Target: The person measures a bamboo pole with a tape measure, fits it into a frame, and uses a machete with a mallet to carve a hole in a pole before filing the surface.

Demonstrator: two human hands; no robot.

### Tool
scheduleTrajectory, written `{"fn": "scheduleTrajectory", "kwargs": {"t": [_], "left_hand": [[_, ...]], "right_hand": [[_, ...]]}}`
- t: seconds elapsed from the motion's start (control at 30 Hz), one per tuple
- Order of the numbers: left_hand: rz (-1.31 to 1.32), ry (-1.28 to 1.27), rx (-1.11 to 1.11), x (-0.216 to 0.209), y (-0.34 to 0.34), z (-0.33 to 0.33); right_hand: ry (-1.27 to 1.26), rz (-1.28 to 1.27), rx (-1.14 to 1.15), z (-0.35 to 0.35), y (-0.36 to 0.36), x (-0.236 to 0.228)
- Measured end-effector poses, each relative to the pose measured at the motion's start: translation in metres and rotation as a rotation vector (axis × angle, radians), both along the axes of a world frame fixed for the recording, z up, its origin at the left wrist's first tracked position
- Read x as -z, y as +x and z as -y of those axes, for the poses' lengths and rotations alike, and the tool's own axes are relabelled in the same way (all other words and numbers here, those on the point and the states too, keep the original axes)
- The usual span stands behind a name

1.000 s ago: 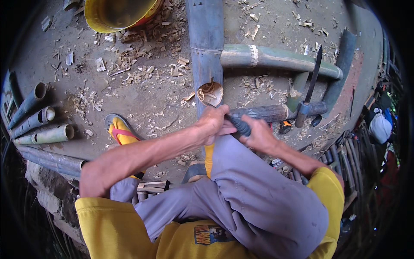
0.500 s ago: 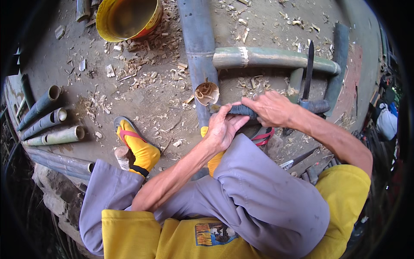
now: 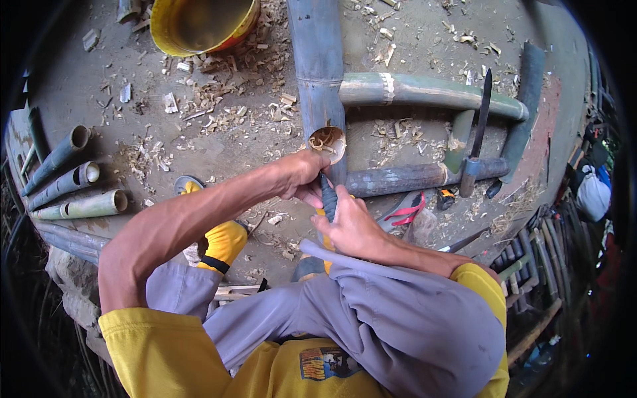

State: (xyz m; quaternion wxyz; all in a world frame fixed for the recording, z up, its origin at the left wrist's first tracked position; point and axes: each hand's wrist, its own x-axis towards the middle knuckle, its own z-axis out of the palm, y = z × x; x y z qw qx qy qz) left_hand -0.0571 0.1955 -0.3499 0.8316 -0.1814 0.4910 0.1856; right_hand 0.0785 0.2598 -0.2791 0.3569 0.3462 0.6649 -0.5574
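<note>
A thick grey-green bamboo pole [image 3: 318, 60] runs away from me, with a hole cut in it holding pale curled shavings [image 3: 325, 139]. Close below that opening is a tool with a dark wrapped handle [image 3: 329, 199], its working end hidden by my fingers. My right hand [image 3: 352, 222] is closed on this handle from the right. From the left, my left hand [image 3: 306, 174] bends over the front part of the tool, fingers curled against it beside the opening's near rim.
Bamboo crosspieces [image 3: 424, 91] join the pole on the right, where a long dark-bladed knife [image 3: 480, 116] lies across one. A tape measure [image 3: 446, 198] and another blade [image 3: 468, 240] lie nearer. Left are cut bamboo tubes [image 3: 79, 204]; a yellow bucket [image 3: 159, 30] holds murky liquid.
The tool has turned from lying sideways to pointing away from me. My right hand has come down and nearer, while my left has swung up to the opening with its elbow raised outward.
</note>
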Motion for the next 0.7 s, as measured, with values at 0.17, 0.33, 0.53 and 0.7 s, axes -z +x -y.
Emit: {"fn": "scheduleTrajectory", "kwargs": {"t": [0.17, 0.33, 0.53, 0.7], "left_hand": [[-0.098, 0.000, -0.201, -0.004, 0.025, -0.006], [-0.113, 0.243, -0.950, 0.007, 0.066, -0.028], [0.280, 0.259, -1.832, 0.004, 0.070, -0.017], [0.356, 0.184, -1.845, -0.001, 0.059, -0.021]], "right_hand": [[-0.025, -0.020, -0.137, -0.044, 0.014, 0.002], [0.824, -0.399, -0.644, -0.090, 0.017, 0.011], [1.009, -0.495, -1.522, -0.093, -0.101, 0.002], [0.625, -0.428, -1.587, -0.104, -0.157, 0.027]]}}
